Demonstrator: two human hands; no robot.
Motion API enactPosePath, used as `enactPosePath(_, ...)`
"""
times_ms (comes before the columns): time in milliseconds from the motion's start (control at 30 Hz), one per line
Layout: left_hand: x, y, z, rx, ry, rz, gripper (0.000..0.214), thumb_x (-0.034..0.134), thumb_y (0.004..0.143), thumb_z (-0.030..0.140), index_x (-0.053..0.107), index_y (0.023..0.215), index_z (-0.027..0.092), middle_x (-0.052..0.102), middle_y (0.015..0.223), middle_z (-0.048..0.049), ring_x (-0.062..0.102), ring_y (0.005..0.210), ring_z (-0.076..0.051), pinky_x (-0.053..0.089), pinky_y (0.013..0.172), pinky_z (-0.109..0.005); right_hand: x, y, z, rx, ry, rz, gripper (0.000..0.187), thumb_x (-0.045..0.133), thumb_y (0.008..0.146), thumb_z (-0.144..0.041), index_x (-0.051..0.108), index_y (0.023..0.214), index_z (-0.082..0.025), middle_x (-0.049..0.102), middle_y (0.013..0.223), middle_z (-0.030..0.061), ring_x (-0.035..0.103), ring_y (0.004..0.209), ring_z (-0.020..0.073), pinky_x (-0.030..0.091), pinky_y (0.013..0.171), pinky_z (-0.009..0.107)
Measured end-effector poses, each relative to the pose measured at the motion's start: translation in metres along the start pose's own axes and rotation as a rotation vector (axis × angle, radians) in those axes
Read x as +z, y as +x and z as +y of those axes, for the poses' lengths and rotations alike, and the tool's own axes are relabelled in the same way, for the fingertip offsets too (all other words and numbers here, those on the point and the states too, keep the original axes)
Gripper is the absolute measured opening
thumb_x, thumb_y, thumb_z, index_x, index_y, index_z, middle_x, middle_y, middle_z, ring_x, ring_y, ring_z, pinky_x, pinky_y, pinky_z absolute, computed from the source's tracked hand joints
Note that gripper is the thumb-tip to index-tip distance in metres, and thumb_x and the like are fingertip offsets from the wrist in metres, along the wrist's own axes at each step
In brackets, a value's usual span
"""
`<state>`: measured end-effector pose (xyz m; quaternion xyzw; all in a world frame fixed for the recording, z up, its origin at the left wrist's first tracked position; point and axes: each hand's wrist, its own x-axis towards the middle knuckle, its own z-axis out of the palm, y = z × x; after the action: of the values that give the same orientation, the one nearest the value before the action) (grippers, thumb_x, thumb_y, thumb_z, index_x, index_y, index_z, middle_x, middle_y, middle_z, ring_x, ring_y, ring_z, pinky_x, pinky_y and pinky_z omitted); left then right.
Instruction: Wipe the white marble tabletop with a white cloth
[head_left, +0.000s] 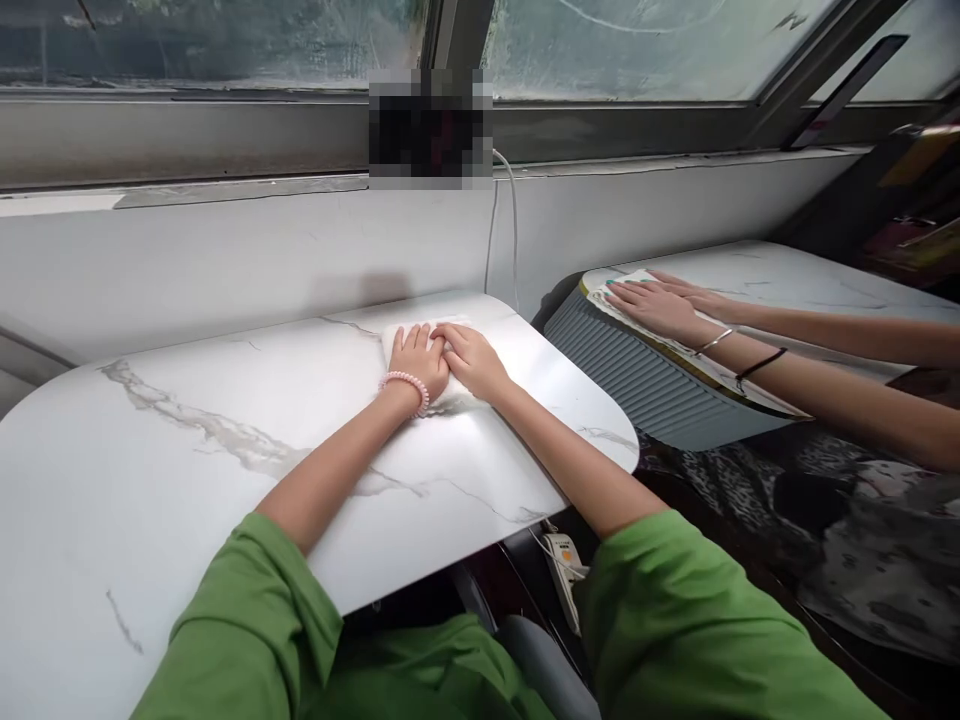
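A folded white cloth (453, 399) lies near the far edge of a white marble-patterned table (217, 510), mostly hidden under both hands. My left hand (421, 362), with a pink beaded bracelet (406, 378) at the wrist, rests flat on the cloth with its fingers stretched forward. Beside it, my right hand (475, 362) lies over the cloth's right part. Its fingers point left and touch the fingers of my left hand. Neither hand is visibly wrapped round the cloth.
To the right, another person's hands (664, 305) press a white cloth (609, 298) on a second marble-patterned table (780, 262) with a ribbed side. A white cable (514, 220) hangs down the wall behind. Below my table's edge is a power strip (562, 565).
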<state>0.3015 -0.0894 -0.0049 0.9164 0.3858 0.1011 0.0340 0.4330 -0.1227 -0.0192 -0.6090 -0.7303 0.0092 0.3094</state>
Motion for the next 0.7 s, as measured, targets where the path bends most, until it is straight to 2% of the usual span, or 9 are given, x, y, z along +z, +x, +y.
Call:
enactPosePath(167, -0.011, -0.061, 0.006, 0.158, 0.004, -0.009, 0.046, 0.033, 0.095, 0.024, 0.046, 0.138, 0.011, 0.038, 0.150, -0.0136, 0.030, 0.141, -0.025, 0.016, 0.118, -0.047, -0.007, -0.058, -0.050, 0.059, -0.083, -0.014, 0.040, 0.036, 0.082, -0.019, 0.053, 0.118, -0.019, 0.055, 0.131, 0.0141, 0.046, 0.125, 0.0310, 0.034, 0.106, 0.054)
enactPosePath(300, -0.019, -0.113, 0.012, 0.206, -0.003, -0.014, 0.048, 0.037, 0.094, 0.026, 0.045, 0.138, 0.010, 0.038, 0.150, -0.0160, 0.031, 0.141, -0.028, 0.018, 0.118, -0.049, -0.008, -0.100, -0.093, 0.070, -0.103, -0.025, 0.044, 0.035, 0.084, -0.019, 0.049, 0.125, -0.019, 0.052, 0.136, 0.0144, 0.042, 0.131, 0.0311, 0.030, 0.111, 0.056)
enactPosePath(400, -0.024, -0.144, 0.013, 0.227, -0.024, -0.018, 0.049, 0.039, 0.094, 0.027, 0.045, 0.139, 0.009, 0.037, 0.150, -0.0175, 0.030, 0.141, -0.030, 0.018, 0.117, -0.051, -0.007, -0.121, -0.119, 0.062, -0.110, -0.021, 0.047, 0.037, 0.084, -0.018, 0.047, 0.129, -0.021, 0.049, 0.139, 0.0135, 0.041, 0.133, 0.0297, 0.029, 0.112, 0.056)
enactPosePath(533, -0.028, -0.164, 0.011, 0.237, -0.036, -0.023, 0.048, 0.039, 0.094, 0.029, 0.047, 0.137, 0.009, 0.037, 0.150, -0.0187, 0.030, 0.141, -0.031, 0.019, 0.117, -0.051, -0.008, -0.131, -0.132, 0.053, -0.092, -0.037, 0.048, 0.036, 0.083, -0.016, 0.046, 0.130, -0.019, 0.047, 0.141, 0.0129, 0.039, 0.135, 0.0276, 0.027, 0.113, 0.056)
enactPosePath(600, -0.028, -0.166, 0.010, 0.232, -0.039, -0.015, 0.048, 0.039, 0.095, 0.030, 0.047, 0.137, 0.010, 0.038, 0.149, -0.0189, 0.031, 0.141, -0.031, 0.020, 0.117, -0.051, -0.010, -0.129, -0.129, 0.036, -0.044, -0.067, 0.046, 0.036, 0.084, -0.018, 0.047, 0.129, -0.018, 0.048, 0.141, 0.0132, 0.039, 0.135, 0.0274, 0.028, 0.113, 0.056)
enactPosePath(700, -0.026, -0.159, 0.007, 0.203, -0.046, -0.003, 0.051, 0.037, 0.095, 0.030, 0.041, 0.142, 0.010, 0.037, 0.150, -0.0178, 0.030, 0.141, -0.030, 0.020, 0.117, -0.051, -0.012, -0.118, -0.117, 0.042, 0.046, -0.099, 0.049, 0.039, 0.087, -0.026, 0.042, 0.135, -0.016, 0.051, 0.137, 0.0145, 0.045, 0.130, 0.0272, 0.035, 0.109, 0.052)
